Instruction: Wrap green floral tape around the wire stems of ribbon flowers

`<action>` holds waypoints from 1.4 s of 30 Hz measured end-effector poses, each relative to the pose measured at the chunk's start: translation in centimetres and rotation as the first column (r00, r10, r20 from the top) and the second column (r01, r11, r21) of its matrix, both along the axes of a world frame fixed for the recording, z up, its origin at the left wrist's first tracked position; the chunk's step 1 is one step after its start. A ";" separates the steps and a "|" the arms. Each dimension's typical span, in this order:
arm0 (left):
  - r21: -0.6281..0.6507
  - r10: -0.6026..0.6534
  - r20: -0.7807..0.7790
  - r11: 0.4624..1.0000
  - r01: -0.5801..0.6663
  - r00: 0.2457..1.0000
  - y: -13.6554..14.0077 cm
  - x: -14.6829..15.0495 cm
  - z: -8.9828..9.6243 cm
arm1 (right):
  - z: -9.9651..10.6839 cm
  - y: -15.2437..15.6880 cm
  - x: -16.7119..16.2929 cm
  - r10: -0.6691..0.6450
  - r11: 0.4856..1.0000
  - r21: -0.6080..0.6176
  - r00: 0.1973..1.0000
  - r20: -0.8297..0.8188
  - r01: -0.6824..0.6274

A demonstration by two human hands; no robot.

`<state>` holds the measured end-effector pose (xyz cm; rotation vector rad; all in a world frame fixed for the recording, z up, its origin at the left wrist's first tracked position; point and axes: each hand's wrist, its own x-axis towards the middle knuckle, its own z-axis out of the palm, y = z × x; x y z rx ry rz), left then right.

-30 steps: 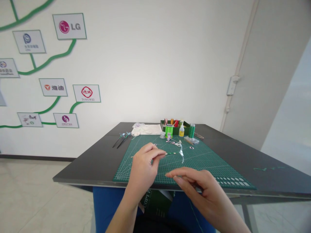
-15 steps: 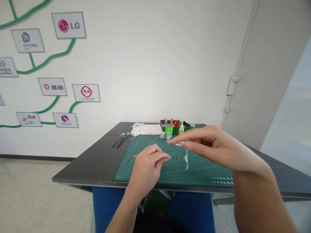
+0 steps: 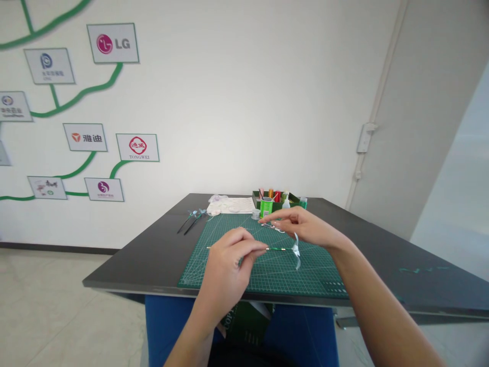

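My left hand [image 3: 232,265] is closed in a pinch around a thin stick [image 3: 275,248] wrapped partly in green, held level above the cutting mat. At the stick's right end is a pale bluish-white petal shape [image 3: 296,251]. Its bare tip pokes out to the left of my left hand. My right hand [image 3: 301,224] stretches over the mat with fingers extended, thumb and index finger apart. Just under its fingertips lie white-handled scissors [image 3: 275,229], partly covered by that hand; whether it touches them I cannot tell.
The green cutting mat [image 3: 214,265] covers the middle of the dark table [image 3: 141,255]. Behind are a green can [image 3: 266,207], a clear spool [image 3: 255,214], a glue bottle [image 3: 286,200] and a box of thread spools [image 3: 255,195]. White sheets [image 3: 240,204] and dark-stemmed flower pieces [image 3: 195,221] lie left.
My right hand has moved away from me and to the left, lower toward the scissors. My left hand keeps its pinch on the stick, nearly unmoved. The petal end has turned slightly.
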<state>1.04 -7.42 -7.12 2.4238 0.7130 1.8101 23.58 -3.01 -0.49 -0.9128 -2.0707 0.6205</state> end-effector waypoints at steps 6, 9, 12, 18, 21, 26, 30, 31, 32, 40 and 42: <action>-0.009 0.084 0.042 0.996 -0.084 0.996 0.4 -0.4 0.1 | -5.3 -0.6 0.3 0.074 0.980 -0.189 0.997 0.035 -0.066; -0.013 0.121 0.053 0.993 -0.121 0.991 0.9 -0.5 -0.1 | -7.6 -1.9 0.1 0.107 0.960 -0.264 0.994 0.019 -0.098; -0.016 0.158 0.051 0.987 -0.157 0.986 1.5 -0.7 -0.2 | -9.3 -3.5 0.0 0.136 0.942 -0.310 0.991 -0.009 -0.132; -0.034 0.196 0.025 0.980 -0.195 0.980 2.4 -0.6 -0.6 | -9.4 -6.6 0.1 0.230 0.917 -0.328 0.973 -0.029 -0.226; -0.059 0.197 0.000 0.979 -0.197 0.980 2.4 -0.2 -0.8 | -8.0 -7.8 0.2 0.278 0.941 -0.212 0.960 0.043 -0.263; -0.096 0.179 -0.050 0.978 -0.183 0.983 2.1 0.3 -1.1 | -5.0 -8.6 0.2 0.312 0.949 -0.094 0.943 0.117 -0.302; -0.085 0.174 -0.111 0.979 -0.184 0.978 1.7 0.4 -1.1 | -1.8 -8.4 0.0 0.272 0.962 -0.043 0.953 0.135 -0.268; -0.078 0.176 -0.128 0.979 -0.187 0.976 1.6 0.4 -1.1 | -1.0 -8.3 -0.1 0.253 0.967 -0.029 0.958 0.133 -0.251; -0.069 0.181 -0.143 0.979 -0.192 0.973 1.5 0.4 -1.1 | -0.1 -8.1 -0.2 0.233 0.972 -0.011 0.964 0.125 -0.234; -0.057 0.127 -0.155 0.989 -0.137 0.980 1.0 0.4 -1.0 | 3.8 -4.5 0.2 0.178 0.981 -0.086 0.981 0.074 -0.172; -0.060 0.109 -0.151 0.991 -0.119 0.983 0.9 0.3 -1.1 | 4.0 -3.3 0.3 0.180 0.980 -0.096 0.981 0.077 -0.173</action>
